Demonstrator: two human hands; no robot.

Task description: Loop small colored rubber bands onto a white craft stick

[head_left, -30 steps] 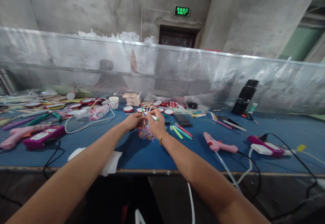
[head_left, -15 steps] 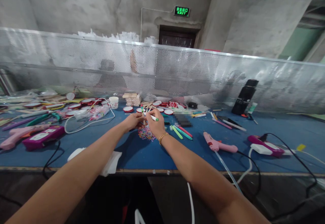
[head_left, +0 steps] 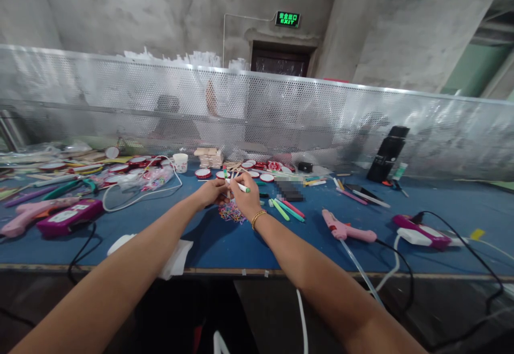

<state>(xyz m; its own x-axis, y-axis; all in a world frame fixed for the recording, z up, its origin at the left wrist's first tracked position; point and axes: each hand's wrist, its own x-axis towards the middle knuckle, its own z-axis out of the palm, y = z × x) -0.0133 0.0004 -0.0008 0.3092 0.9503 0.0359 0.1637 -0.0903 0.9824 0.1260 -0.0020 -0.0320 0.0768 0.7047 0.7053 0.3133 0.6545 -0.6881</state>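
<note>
My right hand (head_left: 249, 196) is closed around a white marker (head_left: 242, 187) with a green end, which points to the right. Close beside it, my left hand (head_left: 212, 192) pinches a thin stick (head_left: 225, 172) whose upper part shows green and red. The fingers of both hands nearly meet, so the marker's tip and the lower part of the stick are hard to make out. Just below the hands lies a heap of small multicoloured bands or clips (head_left: 232, 213). Green, teal and red pens (head_left: 291, 212) lie to the right of my right hand.
Pink glue guns (head_left: 347, 230) lie at both sides, near purple-and-white power strips (head_left: 421, 233) with trailing cords. Small red-rimmed drums (head_left: 203, 173), stacked wooden pieces (head_left: 209, 157) and a paper cup (head_left: 180, 162) stand along the back. Behind them rises a perforated metal screen (head_left: 313, 113). White tissue (head_left: 179, 258) lies by the front edge.
</note>
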